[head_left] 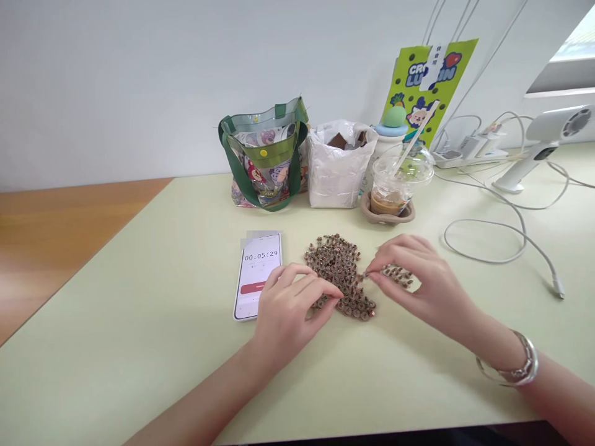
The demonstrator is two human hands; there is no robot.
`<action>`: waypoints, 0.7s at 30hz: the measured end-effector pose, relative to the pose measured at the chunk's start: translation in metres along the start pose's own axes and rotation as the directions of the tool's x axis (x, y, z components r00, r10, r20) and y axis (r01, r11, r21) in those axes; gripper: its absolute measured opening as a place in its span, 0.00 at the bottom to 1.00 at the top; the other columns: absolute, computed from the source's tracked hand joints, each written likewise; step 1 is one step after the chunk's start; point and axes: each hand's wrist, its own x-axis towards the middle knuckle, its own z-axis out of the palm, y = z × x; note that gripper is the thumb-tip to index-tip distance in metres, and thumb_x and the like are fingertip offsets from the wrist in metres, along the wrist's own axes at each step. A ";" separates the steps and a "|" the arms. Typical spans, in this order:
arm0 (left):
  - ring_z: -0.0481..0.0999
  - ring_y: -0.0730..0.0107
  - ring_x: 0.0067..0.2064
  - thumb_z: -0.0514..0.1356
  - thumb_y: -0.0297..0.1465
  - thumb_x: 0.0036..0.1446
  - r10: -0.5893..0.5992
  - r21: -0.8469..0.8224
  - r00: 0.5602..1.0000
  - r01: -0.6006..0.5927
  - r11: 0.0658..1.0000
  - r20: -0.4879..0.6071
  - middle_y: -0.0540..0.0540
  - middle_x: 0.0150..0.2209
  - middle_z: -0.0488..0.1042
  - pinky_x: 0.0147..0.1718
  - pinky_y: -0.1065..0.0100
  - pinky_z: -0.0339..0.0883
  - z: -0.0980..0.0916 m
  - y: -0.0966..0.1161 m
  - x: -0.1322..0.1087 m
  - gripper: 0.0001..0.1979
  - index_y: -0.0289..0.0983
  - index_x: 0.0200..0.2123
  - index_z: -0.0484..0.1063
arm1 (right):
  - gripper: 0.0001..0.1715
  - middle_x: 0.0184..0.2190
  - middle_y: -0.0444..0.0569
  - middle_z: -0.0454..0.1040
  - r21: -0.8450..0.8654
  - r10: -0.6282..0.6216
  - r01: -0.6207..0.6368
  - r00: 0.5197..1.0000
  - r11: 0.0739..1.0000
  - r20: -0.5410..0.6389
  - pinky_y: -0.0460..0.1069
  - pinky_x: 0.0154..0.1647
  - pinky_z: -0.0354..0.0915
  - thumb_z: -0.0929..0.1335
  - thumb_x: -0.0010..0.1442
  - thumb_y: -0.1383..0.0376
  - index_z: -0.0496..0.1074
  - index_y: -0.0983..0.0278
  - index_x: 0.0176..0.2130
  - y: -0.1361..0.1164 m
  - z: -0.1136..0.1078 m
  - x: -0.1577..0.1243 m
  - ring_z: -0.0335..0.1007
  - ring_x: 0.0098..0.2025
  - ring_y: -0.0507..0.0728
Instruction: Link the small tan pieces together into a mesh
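A heap of small brown metal pieces with round heads lies on the pale table. My left hand is at the heap's lower left, thumb and forefinger pinched together; what they hold, if anything, is too small to name. On the right side of the heap, my right hand pinches one small metal piece between thumb and forefinger. A smaller group of similar pieces lies partly hidden behind my right hand. Partly under my left hand's outline is a phone showing a timer.
Along the wall stand a green-handled bag, a white plastic bag, a bottle and a clear cup in a cardboard holder. A white cable and a small fan are at the right.
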 end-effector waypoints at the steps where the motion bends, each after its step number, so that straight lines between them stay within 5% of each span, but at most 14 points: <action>1: 0.70 0.69 0.37 0.61 0.26 0.52 0.000 0.000 1.000 0.000 1.000 0.005 0.58 0.26 0.75 0.39 0.66 0.58 0.000 0.000 0.000 0.04 0.42 0.28 0.71 | 0.03 0.30 0.46 0.74 -0.081 0.008 -0.009 1.000 0.997 -0.015 0.55 0.44 0.57 0.65 0.57 0.64 0.68 0.59 0.32 0.006 -0.005 0.001 0.66 0.38 0.57; 9: 0.69 0.68 0.38 0.60 0.26 0.52 0.008 0.001 0.999 -0.008 1.000 0.046 0.58 0.27 0.76 0.38 0.66 0.58 0.000 0.000 -0.002 0.05 0.42 0.28 0.71 | 0.10 0.31 0.47 0.75 -0.512 0.252 -0.205 0.967 0.834 0.022 0.56 0.39 0.55 0.63 0.56 0.58 0.70 0.59 0.29 0.057 -0.034 -0.006 0.66 0.42 0.63; 21: 0.68 0.70 0.38 0.59 0.23 0.52 0.043 -0.009 0.996 -0.042 0.999 0.080 0.59 0.28 0.75 0.39 0.67 0.57 0.001 -0.002 -0.002 0.08 0.42 0.28 0.71 | 0.10 0.29 0.46 0.75 -0.533 0.303 -0.197 0.946 0.823 0.119 0.56 0.38 0.53 0.63 0.55 0.61 0.72 0.58 0.27 0.066 -0.026 -0.009 0.66 0.39 0.61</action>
